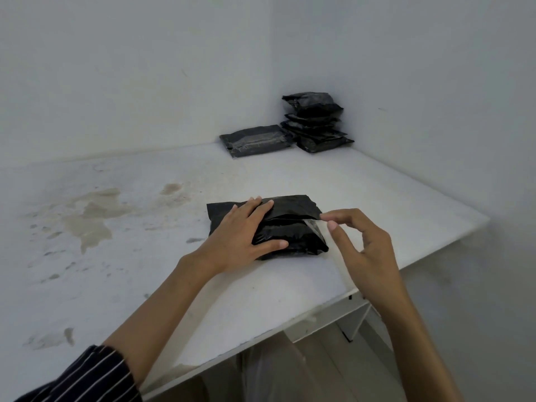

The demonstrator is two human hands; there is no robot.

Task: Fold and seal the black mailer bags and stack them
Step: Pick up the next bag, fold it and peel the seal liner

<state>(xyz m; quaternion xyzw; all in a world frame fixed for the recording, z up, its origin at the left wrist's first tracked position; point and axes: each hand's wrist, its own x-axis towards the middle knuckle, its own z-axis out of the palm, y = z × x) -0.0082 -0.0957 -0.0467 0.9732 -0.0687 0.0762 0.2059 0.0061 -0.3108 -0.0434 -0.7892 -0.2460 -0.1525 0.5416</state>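
L hand [246, 230] flat, fingers straight, pressing black mailer bag [293, 242] at table [145, 256] centre; R hand [365, 245] at its 3 o'clock, thumb+index pinching clear strip [311, 227]. Stack [316, 123] at 1 o'clock; single bag [255, 140] at its 9.

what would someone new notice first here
A black mailer bag lies in the middle of the table, pressed under the left hand, with the right hand at its right-end flap. Behind, a stack of bags fills the far wall corner, a single bag flat to its left.
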